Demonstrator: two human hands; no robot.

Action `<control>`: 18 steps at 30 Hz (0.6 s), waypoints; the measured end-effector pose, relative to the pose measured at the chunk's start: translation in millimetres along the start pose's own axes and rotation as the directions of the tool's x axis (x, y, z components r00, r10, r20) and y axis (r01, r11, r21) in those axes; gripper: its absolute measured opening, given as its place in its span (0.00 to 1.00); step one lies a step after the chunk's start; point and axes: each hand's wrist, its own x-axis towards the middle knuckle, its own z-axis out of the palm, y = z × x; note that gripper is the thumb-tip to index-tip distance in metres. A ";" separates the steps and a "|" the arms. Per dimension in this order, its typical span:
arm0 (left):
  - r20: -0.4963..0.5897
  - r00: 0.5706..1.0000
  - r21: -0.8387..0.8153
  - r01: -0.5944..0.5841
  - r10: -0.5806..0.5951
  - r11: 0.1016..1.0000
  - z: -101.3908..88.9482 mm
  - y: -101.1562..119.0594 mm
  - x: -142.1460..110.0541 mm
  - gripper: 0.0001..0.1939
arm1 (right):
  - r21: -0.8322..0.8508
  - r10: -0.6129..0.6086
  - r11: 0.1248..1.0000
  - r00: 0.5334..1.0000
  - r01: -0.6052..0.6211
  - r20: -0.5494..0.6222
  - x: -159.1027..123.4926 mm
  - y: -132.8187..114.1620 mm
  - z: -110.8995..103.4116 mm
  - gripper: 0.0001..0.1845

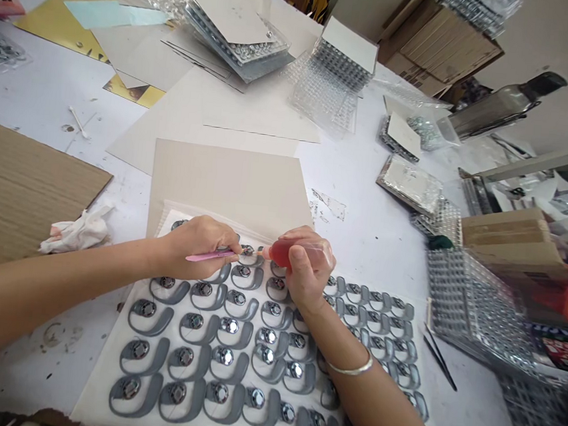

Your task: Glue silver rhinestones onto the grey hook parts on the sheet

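Note:
My left hand [204, 244] is closed around a slim pink tool [209, 256], whose far end is hidden by my fingers. In my right hand [307, 272] is a squeeze bottle [285, 250] of red liquid, tipped sideways with its narrow nozzle pointing left towards my left fingertips. Both hands are over the back rows of a white sheet [103, 363]. On it lie rows of grey curved metal pieces [148, 394], many with a round faceted stone [224, 356] at one end. My hands and right forearm cover some pieces.
Beige card [232, 174] lies beyond the sheet. A crumpled tissue [79, 230] and brown cardboard [20, 187] are at left. Black tweezers [440, 362] lie at right near stacked clear trays [476, 305]. A dark bottle [505, 104] stands at back right.

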 end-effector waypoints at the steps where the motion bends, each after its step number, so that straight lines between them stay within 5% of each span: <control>1: 0.000 1.000 0.000 0.001 -0.001 1.000 0.0 0.0 -0.1 0.04 | 0.010 -0.005 1.000 1.000 0.005 0.000 -0.2 0.5 0.1 0.13; 14: -0.011 1.000 -0.007 -0.026 0.026 1.000 -1.1 0.7 1.2 0.05 | 0.053 -0.033 0.998 0.999 0.035 -0.039 0.6 0.7 2.2 0.11; 18: -0.021 0.999 0.024 -0.040 0.040 0.999 -0.6 2.9 -0.4 0.05 | 0.221 0.175 0.965 0.974 -0.141 -0.145 12.6 -1.5 0.1 0.16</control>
